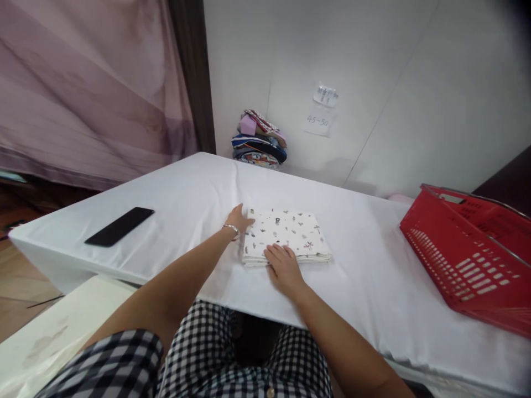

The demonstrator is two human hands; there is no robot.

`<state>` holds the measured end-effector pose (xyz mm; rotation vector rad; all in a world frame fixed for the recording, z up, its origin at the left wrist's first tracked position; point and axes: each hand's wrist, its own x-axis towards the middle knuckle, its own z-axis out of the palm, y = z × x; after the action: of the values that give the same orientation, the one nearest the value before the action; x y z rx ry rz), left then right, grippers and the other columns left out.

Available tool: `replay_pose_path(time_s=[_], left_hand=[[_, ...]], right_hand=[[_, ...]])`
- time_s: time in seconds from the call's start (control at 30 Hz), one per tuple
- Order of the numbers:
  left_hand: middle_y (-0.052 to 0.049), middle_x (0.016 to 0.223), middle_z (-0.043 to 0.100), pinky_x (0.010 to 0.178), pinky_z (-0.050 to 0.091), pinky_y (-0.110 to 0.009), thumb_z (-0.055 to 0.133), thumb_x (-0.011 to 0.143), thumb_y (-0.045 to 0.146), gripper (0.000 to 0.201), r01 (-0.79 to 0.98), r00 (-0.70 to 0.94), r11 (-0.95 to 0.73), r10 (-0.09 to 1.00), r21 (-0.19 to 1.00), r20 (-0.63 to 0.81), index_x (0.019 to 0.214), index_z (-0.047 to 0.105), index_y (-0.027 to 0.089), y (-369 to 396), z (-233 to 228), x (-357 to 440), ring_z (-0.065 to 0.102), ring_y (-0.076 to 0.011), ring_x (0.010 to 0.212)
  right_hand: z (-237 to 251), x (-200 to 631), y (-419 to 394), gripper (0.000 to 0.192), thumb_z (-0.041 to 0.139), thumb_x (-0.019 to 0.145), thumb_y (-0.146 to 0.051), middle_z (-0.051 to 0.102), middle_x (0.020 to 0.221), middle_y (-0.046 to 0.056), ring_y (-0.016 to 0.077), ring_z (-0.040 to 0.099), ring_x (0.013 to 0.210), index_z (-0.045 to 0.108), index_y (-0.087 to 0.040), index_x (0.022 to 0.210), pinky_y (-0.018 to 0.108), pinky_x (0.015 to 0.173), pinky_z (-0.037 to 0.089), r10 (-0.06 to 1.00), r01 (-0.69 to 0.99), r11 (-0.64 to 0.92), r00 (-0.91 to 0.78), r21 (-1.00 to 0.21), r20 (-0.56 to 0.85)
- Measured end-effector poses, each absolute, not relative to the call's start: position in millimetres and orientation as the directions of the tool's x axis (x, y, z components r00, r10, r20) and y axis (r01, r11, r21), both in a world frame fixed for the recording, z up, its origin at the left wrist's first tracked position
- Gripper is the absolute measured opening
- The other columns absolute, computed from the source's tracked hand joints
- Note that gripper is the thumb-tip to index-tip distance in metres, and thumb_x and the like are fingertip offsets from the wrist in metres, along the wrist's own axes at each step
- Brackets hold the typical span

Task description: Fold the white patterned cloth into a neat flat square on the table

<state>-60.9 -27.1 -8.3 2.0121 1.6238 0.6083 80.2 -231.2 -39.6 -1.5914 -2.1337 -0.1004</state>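
On the white surface (365, 276), a folded cloth (288, 229) lies flat. The left hand (239, 219), fingers spread, is at its left side; the right hand (285, 268) lies open on its near edge. Neither grips, perhaps just to hold it still.

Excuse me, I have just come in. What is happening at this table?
A person is at a white-covered table with both hands at a white patterned cloth, folded into a flat bundle. The left hand is at its left edge; the right hand rests over its near edge. A black flat object lies to the left, and a red basket stands to the right.
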Motion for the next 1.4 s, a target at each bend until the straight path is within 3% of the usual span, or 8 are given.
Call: replay_pose_path(time_s=[0.1, 0.3, 0.63, 0.77, 0.9, 1.0, 1.17, 1.4], left_hand=[[-0.014, 0.144, 0.033, 0.106, 0.03, -0.032, 0.071, 0.066, 0.035, 0.083, 0.786, 0.272, -0.252, 0.961, 0.565, 0.051, 0.136, 0.032, 0.015, -7.6, -7.5, -54.6, 0.033, -0.0261, 0.13], [-0.006, 0.121, 0.058, 0.089, 0.043, -0.027, 0.063, 0.072, 0.037, 0.07, 0.826, 0.347, -0.251, 0.932, 0.505, -0.105, 0.135, 0.037, 0.021, 8.3, -0.5, -45.1, 0.056, -0.0203, 0.106], [-0.008, 0.102, 0.066, 0.072, 0.047, -0.026, 0.059, 0.069, 0.037, 0.042, 0.878, 0.243, -0.159, 0.961, 0.452, -0.135, 0.105, 0.061, 0.017, -10.8, 6.0, -80.6, 0.061, -0.0219, 0.093], [-0.008, 0.09, 0.068, 0.069, 0.046, -0.028, 0.056, 0.069, 0.051, 0.041, 0.857, 0.295, -0.16, 0.932, 0.489, -0.212, 0.089, 0.064, 0.017, -37.6, 5.9, -94.9, 0.062, -0.0234, 0.085], [-0.004, 0.089, 0.068, 0.072, 0.047, -0.027, 0.048, 0.074, 0.058, 0.045, 0.737, 0.329, -0.188, 0.939, 0.65, -0.102, 0.092, 0.064, 0.019, -60.4, -5.6, -110.3, 0.062, -0.0201, 0.084], [0.001, 0.095, 0.067, 0.078, 0.047, -0.024, 0.053, 0.073, 0.051, 0.046, 0.578, 0.386, -0.283, 0.921, 0.765, 0.049, 0.108, 0.06, 0.023, -67.9, -22.8, -122.6, 0.061, -0.0164, 0.088], [0.001, 0.096, 0.066, 0.082, 0.046, -0.025, 0.057, 0.07, 0.033, 0.046, 0.552, 0.422, -0.385, 0.894, 0.74, 0.151, 0.115, 0.057, 0.024, -70.9, -38.1, -125.7, 0.059, -0.0157, 0.089], [0.003, 0.083, 0.066, 0.071, 0.045, -0.023, 0.054, 0.073, 0.03, 0.036, 0.623, 0.337, -0.337, 0.93, 0.706, 0.146, 0.109, 0.062, 0.027, -73.2, -31.8, -113.2, 0.059, -0.0143, 0.076]], right_hand=[[-40.2, 80.1, -230.1, 0.044, 0.047, 0.083, -0.018, 0.051, 0.131, 0.007, 0.02, 0.038, 0.125, 0.047, -0.022, 0.127, 0.041, 0.105, 0.022, 0.881, 0.919, 0.321, -0.202, -0.228, 0.428], [-41.3, 77.7, -228.6, 0.042, 0.049, 0.083, -0.017, 0.053, 0.129, 0.006, 0.0193, 0.039, 0.124, 0.048, -0.022, 0.125, 0.04, 0.104, 0.023, 0.879, 0.925, 0.309, -0.189, -0.221, 0.437], [-42.8, 145.1, -204.2, 0.029, 0.042, 0.089, -0.012, 0.061, 0.12, 0.004, 0.018, 0.049, 0.117, 0.061, -0.024, 0.107, 0.043, 0.103, 0.024, 0.818, 0.899, 0.438, -0.392, -0.015, 0.42], [-31.6, 194.2, -193.7, 0.036, 0.044, 0.084, -0.007, 0.06, 0.121, 0.005, 0.0228, 0.047, 0.12, 0.06, -0.025, 0.11, 0.051, 0.103, 0.022, 0.903, 0.963, 0.258, -0.213, -0.075, 0.373], [-33.3, 187.7, -199.7, 0.048, 0.041, 0.077, -0.001, 0.051, 0.132, 0.007, 0.0253, 0.037, 0.129, 0.057, -0.023, 0.117, 0.052, 0.101, 0.028, 0.945, 0.969, 0.123, -0.049, -0.213, 0.324], [-41.1, 166.1, -211.9, 0.054, 0.038, 0.073, 0.0, 0.05, 0.133, 0.006, 0.024, 0.035, 0.13, 0.058, -0.024, 0.117, 0.052, 0.103, 0.026, 0.943, 0.937, 0.056, 0.065, -0.346, 0.328], [-45.3, 140.6, -234.3, 0.056, 0.035, 0.07, -0.002, 0.055, 0.127, 0.002, 0.02, 0.039, 0.128, 0.06, -0.025, 0.114, 0.053, 0.107, 0.018, 0.924, 0.865, 0.107, 0.095, -0.49, 0.37], [-45.7, 116.5, -242.8, 0.038, 0.047, 0.081, -0.022, 0.056, 0.126, 0.007, 0.0232, 0.043, 0.124, 0.058, -0.022, 0.117, 0.051, 0.108, 0.019, 0.891, 0.905, 0.183, 0.012, -0.384, 0.454]])
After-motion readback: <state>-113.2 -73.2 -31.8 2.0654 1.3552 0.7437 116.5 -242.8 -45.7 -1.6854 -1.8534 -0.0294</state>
